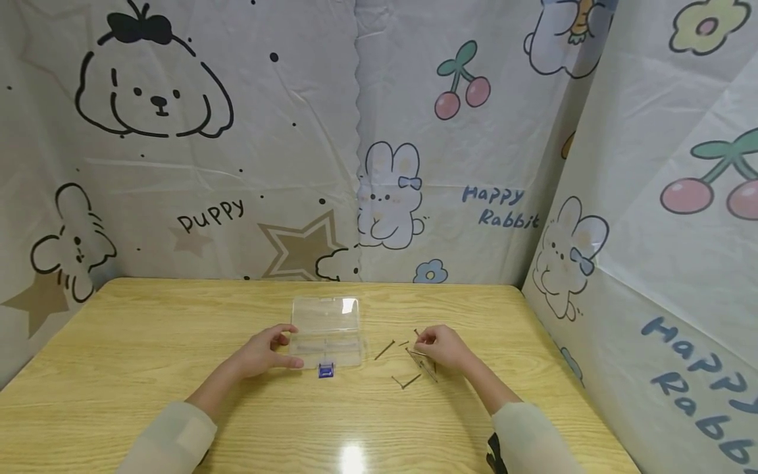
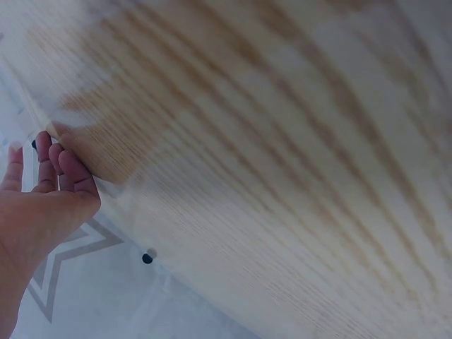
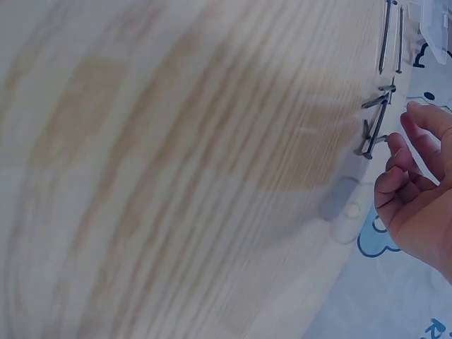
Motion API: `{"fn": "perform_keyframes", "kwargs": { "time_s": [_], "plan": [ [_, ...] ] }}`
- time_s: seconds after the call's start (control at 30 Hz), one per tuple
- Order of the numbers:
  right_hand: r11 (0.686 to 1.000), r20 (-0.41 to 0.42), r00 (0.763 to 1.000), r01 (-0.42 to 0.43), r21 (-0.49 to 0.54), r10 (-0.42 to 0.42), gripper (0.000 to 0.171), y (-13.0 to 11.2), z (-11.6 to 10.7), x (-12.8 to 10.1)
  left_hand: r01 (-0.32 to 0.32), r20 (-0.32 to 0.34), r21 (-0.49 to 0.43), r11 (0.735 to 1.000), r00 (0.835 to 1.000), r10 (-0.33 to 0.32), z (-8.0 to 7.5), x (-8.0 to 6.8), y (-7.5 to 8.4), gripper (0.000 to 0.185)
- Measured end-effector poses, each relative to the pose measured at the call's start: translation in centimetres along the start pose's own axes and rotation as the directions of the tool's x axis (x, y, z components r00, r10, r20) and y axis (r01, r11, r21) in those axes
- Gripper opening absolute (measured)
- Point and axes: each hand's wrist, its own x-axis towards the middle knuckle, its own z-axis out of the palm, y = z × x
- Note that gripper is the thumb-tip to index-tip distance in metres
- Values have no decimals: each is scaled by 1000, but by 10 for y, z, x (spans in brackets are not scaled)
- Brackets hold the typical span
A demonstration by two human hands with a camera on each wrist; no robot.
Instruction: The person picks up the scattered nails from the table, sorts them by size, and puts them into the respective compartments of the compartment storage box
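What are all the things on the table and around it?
Plastic box: one, clear, shut with a blue latch, middle of the table.
Nails: several, dark grey, loose on the table right of the box.
Table: one, light wood.
Curtains: cartoon puppies, rabbits and cherries, behind and to the right.
Left hand: holds the box's left end.
Right hand: fingers curled at the nails; whether it pinches one is unclear.
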Motion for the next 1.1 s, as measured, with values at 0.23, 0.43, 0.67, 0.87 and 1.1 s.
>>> {"fn": "perform_keyframes", "kwargs": {
  "time_s": [0.23,0.43,0.67,0.87,1.1],
  "plan": [
    [999,-1,1000,26,-19,-26,9,7,-2,-8,-6,1,-2,1000,1000,6,0,-1,1,75],
    [1000,6,1000,5,-17,-5,9,9,-3,-14,6,-1,1,1000,1000,-6,0,0,0,74],
    [1000,5,1000,4,-12,-4,9,13,0,-16,13,-3,8,1000,1000,-13,1,1,-1,75],
    [1000,6,1000,12,-6,-12,9,12,4,-16,12,-3,1,1000,1000,-12,0,1,0,75],
    [1000,25,999,28,0,-28,10,8,8,-16,12,-10,1,1000,1000,-12,0,1,0,75]
  ]
}}
